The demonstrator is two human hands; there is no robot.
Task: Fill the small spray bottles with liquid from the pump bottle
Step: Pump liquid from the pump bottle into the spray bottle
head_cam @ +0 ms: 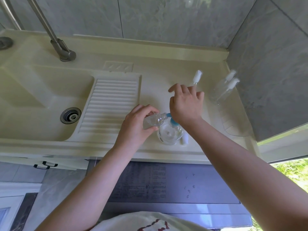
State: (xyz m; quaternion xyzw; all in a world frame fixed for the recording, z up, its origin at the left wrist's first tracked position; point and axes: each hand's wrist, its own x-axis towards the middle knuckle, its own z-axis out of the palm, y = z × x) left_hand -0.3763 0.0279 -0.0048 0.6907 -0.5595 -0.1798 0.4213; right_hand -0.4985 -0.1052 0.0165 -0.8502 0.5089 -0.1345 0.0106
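Note:
My left hand (135, 125) grips a small clear spray bottle (154, 121) with no cap, tilted so its mouth meets the blue nozzle of the clear pump bottle (170, 133). My right hand (185, 104) rests palm-down on the pump head, fingers spread. A white spray cap (185, 140) lies beside the pump bottle. Another small spray bottle with a white cap (197, 77) stands just beyond my right hand. Two capped clear spray bottles (224, 88) stand near the right wall.
A cream sink basin (33, 104) with a ribbed washboard (110, 104) lies to the left, under a steel faucet (60, 49). A clear plastic tray (236, 125) lies at the right. Grey tiled walls close off the back and right.

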